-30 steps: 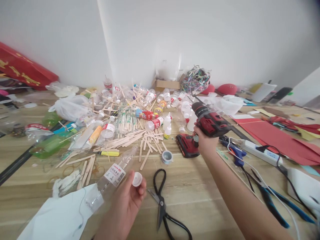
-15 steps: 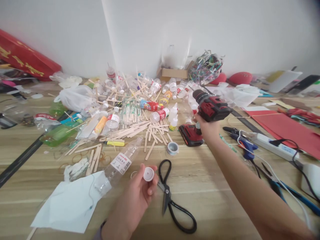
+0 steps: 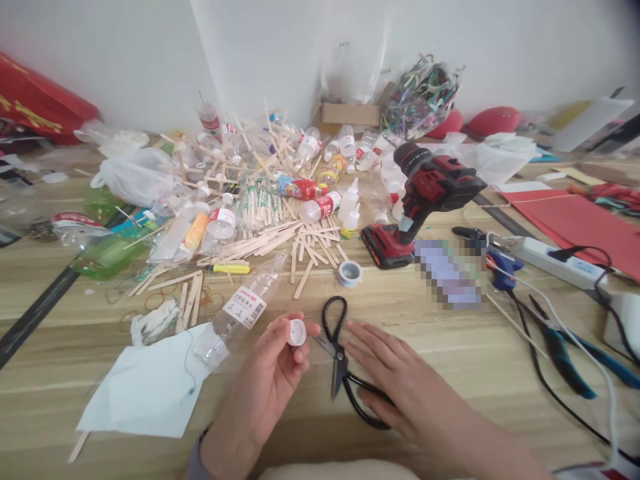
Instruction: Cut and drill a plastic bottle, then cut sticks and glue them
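Off the cordless drill (image 3: 435, 187), the right hand (image 3: 405, 373) has come down over the handles of the black-handled scissors (image 3: 339, 360), fingers extended and loosely spread; whether they press on the handles, one cannot tell. Pinched in the left hand (image 3: 265, 387), the white bottle cap (image 3: 297, 332) sits just left of the scissors; the drill stands on its battery beyond them, to the right. Handling well would mean pinching the cap by its rim, taking the scissors by the handles and keeping the left fingertips off the nearby open blade.
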{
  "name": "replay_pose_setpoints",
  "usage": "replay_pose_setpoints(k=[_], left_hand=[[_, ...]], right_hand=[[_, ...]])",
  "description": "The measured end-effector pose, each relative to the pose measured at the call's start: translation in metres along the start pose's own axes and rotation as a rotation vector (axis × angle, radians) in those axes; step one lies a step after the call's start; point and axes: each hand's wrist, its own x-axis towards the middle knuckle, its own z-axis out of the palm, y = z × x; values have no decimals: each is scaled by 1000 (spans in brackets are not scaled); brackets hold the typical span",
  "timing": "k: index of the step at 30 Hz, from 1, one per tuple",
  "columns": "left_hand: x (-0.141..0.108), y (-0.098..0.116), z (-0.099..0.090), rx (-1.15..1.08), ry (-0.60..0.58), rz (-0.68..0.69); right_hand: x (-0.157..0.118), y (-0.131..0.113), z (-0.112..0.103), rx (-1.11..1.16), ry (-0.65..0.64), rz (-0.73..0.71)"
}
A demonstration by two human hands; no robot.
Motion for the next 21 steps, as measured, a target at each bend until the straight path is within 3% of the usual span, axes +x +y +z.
replay_pose_setpoints(k=[4,10,15,21], left_hand=[[-1,-2,-5,-17,-1,-20],[-11,4,-10,-43,31,43],[-14,7,-14,-44,92,86],[-16,4,-17,7,76,130]], right_hand=[[26,24,-10,-57,-213,-156],[43,25,-10,-136,-242,-140],[21,27,0,-64,-184,-52],[3,26,-14,378,9,99]])
